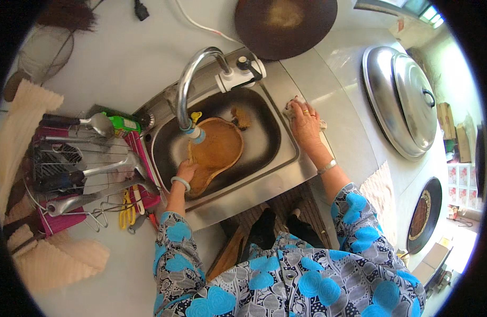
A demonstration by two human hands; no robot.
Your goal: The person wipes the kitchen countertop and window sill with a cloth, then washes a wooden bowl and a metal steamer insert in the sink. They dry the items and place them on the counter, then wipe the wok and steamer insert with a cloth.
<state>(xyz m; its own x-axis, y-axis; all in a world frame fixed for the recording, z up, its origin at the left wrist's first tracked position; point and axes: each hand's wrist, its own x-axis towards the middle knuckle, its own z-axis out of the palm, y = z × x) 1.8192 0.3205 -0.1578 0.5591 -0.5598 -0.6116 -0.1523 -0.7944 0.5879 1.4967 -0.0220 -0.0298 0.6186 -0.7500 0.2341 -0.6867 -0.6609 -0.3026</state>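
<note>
My left hand (pixel 186 171) grips the edge of a brown gourd ladle (pixel 217 148), near its narrower end. The ladle lies tilted inside the stainless steel sink (pixel 263 148), hollow side up, with the end of a curved chrome faucet (pixel 184 87) above it. A brown scrubber (pixel 241 118) rests in the basin beyond the ladle. On the counter to the right of the sink, my right hand (pixel 305 126) presses on a crumpled, light-coloured cloth (pixel 323 125). Part of the cloth is hidden under the palm and fingers.
To the left, a wire rack (pixel 104 212) holds ladles and spatulas, beside yellow-handled scissors (pixel 127 210). A dark round pan or lid (pixel 285 25) stands behind the faucet. A large domed metal lid (pixel 402 103) sits on the right counter, near a black-rimmed round opening (pixel 436 206).
</note>
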